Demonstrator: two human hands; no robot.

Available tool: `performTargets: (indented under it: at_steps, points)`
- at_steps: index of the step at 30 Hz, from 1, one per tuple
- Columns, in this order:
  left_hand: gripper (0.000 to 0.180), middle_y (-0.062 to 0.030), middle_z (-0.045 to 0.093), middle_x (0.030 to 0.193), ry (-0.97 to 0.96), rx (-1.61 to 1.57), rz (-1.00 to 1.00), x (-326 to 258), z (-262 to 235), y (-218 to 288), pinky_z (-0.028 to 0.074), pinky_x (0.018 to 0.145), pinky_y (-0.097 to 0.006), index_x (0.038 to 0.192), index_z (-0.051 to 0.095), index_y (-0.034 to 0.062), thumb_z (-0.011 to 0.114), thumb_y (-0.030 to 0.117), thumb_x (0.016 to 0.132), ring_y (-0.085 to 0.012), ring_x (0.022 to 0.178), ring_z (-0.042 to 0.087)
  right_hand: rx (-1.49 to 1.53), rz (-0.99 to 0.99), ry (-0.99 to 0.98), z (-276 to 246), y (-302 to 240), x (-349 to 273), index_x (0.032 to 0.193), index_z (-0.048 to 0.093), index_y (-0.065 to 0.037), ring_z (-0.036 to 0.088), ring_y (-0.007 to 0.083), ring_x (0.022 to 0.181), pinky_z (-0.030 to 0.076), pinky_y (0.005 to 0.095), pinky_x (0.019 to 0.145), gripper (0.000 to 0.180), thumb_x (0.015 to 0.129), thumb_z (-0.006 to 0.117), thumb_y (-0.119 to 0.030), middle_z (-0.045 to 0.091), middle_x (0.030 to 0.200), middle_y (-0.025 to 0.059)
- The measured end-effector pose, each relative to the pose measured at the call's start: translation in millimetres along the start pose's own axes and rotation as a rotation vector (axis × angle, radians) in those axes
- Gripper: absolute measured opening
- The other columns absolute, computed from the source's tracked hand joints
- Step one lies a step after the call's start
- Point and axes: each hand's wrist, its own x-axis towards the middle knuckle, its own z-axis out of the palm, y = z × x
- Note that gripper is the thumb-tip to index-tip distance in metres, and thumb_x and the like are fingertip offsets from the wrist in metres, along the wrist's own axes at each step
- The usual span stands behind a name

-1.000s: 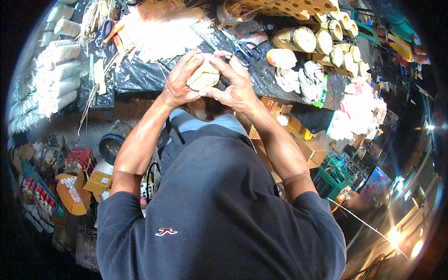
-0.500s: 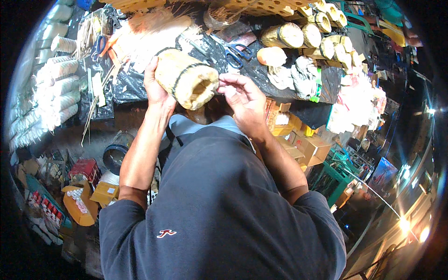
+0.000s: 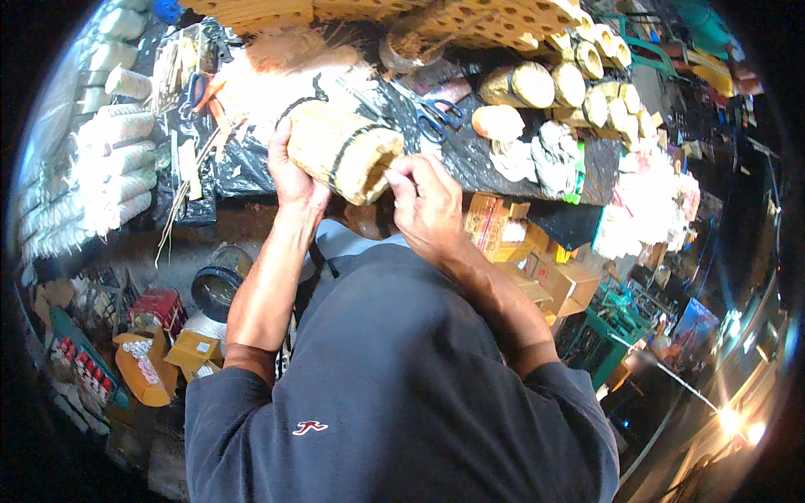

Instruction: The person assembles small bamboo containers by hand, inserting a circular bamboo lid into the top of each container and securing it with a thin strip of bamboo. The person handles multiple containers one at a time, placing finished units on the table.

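A pale yellow, rough-walled hollow cylinder (image 3: 323, 144) with black bands around it lies tilted in front of me, its open end turned to the right and toward me. My left hand (image 3: 293, 172) is wrapped around its left end and lower side. At the rim of the open end is my right hand (image 3: 426, 199), its thumb and fingers pinched together; whatever they pinch is too small to make out. Just beyond the cylinder, blue-handled scissors (image 3: 440, 117) lie on the black plastic-covered table (image 3: 243, 172).
More banded yellow cylinders (image 3: 516, 85) stand at the back right, near a crumpled pale cloth (image 3: 553, 151). White thread spools (image 3: 130, 159) are stacked at the left beside a second pair of scissors (image 3: 194, 90). Cardboard boxes (image 3: 566, 281) sit below the table's right side.
My right hand has moved in to the cylinder's open end, its fingers closing into a pinch. The cylinder has shifted slightly right and down in view, still in my left hand.
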Motion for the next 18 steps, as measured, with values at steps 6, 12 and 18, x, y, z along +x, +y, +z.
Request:
performTargets:
  at_steps: [6,12,18]
  points:
    - [0.045,-0.0128,0.075,0.121,-0.081,0.650,0.581,0.9,-14.9,3.5,0.058,0.101,-0.036,0.130,0.065,-0.0052,0.074,0.022,0.096,-0.0228,0.110,0.073,0.130,0.420,-0.238,-0.3,21.0,-15.4,0.104,0.063,-0.001,0.058,0.0133,0.079,0.050,0.0323,0.073,0.007,0.107,0.063,-0.007,0.064,0.082,0.0066]
    - [0.078,-0.0191,0.073,0.122,-0.211,1.068,0.853,-13.0,-8.7,0.3,0.058,0.102,-0.042,0.127,0.067,-0.0035,0.102,0.021,0.062,-0.0293,0.112,0.073,0.446,0.632,-0.408,42.5,78.4,-42.6,0.123,0.066,0.002,0.068,0.0139,0.102,0.055,0.0324,0.094,0.018,0.108,0.060,-0.003,0.074,0.110,0.0087]
    - [0.085,-0.0267,0.069,0.132,-0.496,1.296,1.092,-4.1,-34.2,-15.2,0.058,0.104,-0.046,0.135,0.065,0.0051,0.103,0.023,0.061,-0.0378,0.122,0.071,0.395,0.682,-0.512,73.3,96.7,-50.7,0.133,0.065,0.002,0.071,0.0216,0.111,0.056,0.0368,0.097,0.038,0.096,0.064,-0.001,0.075,0.119,0.0131]
